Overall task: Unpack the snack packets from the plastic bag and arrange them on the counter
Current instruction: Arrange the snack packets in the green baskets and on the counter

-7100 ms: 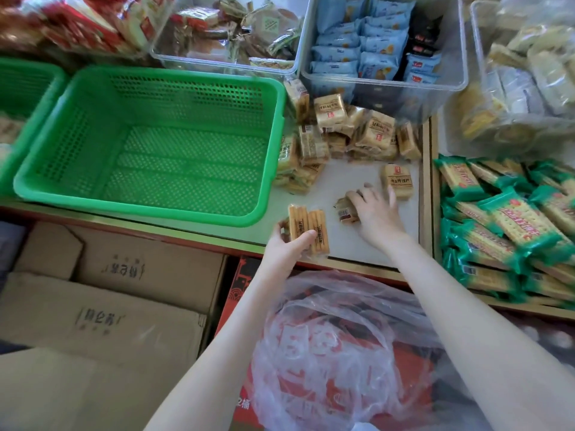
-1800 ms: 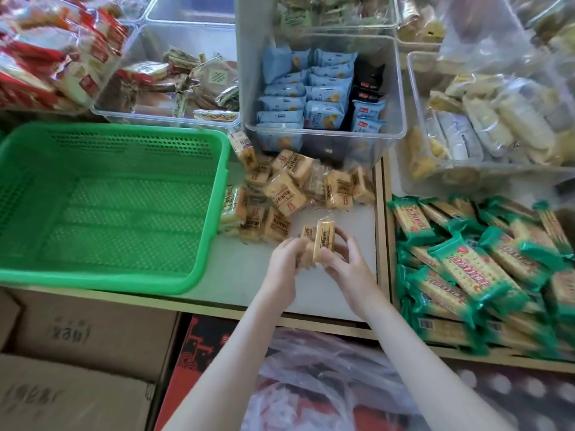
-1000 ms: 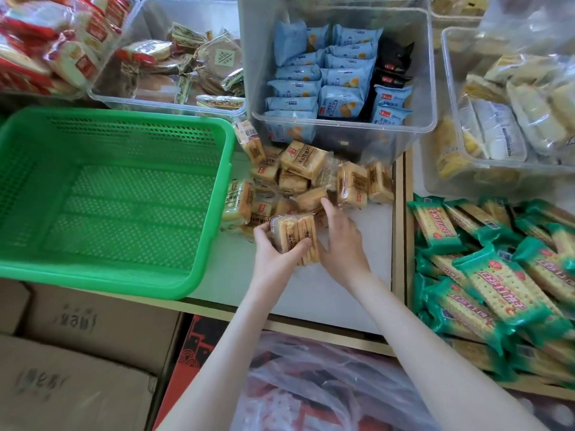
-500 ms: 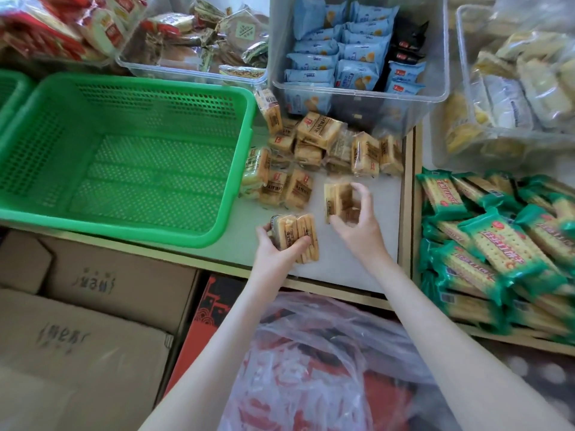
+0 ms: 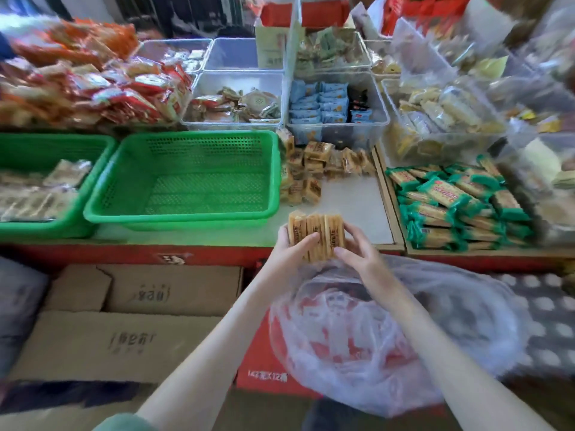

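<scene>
Left hand and right hand clasp three tan snack packets between them, fingers curled round the outer ones. The packets sit side by side, long axes pointing away from the person, above the counter near its front edge. Beyond the grip: loose pile of similar packets. Left: green basket. Below: plastic bag.

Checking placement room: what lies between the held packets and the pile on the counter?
Only bare white counter separates the held packets from the pile, in the head view.

held packets blurry, left basket cropped
</scene>
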